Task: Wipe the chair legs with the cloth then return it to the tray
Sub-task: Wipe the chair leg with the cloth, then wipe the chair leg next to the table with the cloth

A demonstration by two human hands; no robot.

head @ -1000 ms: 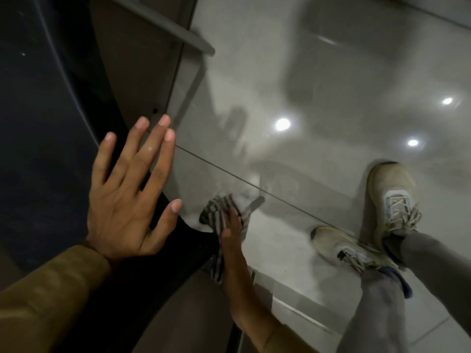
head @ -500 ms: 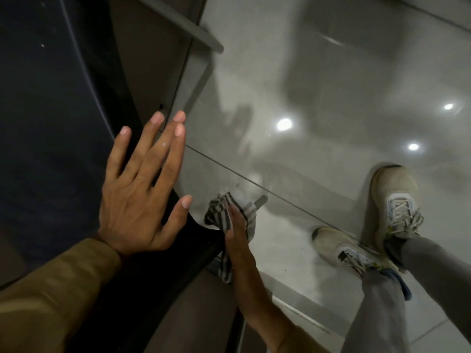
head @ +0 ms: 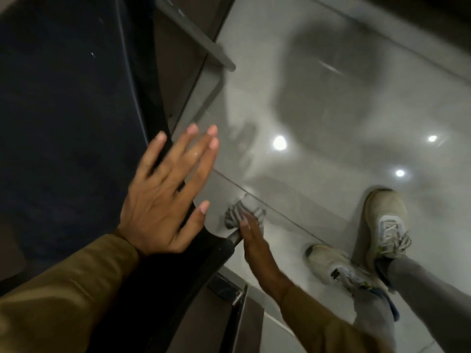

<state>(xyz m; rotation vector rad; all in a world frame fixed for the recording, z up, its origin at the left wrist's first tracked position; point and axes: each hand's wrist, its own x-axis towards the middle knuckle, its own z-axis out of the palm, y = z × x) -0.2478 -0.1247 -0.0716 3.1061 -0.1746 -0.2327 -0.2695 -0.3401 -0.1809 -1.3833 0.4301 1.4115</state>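
I look down past a dark blue chair point(head: 63, 123) at a glossy grey floor. My left hand point(head: 165, 197) lies flat and open on the chair's black edge, fingers spread. Lower down, my right hand point(head: 251, 230) is shut on a grey striped cloth point(head: 238, 215), pressed around a metal chair leg point(head: 235, 238) near the floor. Most of that leg is hidden by the chair, cloth and hand. Another grey chair leg point(head: 201, 39) runs out at the top. No tray is in view.
My two feet in pale trainers point(head: 382, 225) stand on the tiles at the right, close to the cloth. A dark metal bracket point(head: 224, 289) sits under the chair by a brown panel. Ceiling lights reflect off the floor point(head: 331, 110).
My left hand has slid right along the chair edge. My right hand and the cloth have moved further down the leg, toward the floor. The view has shifted slightly.
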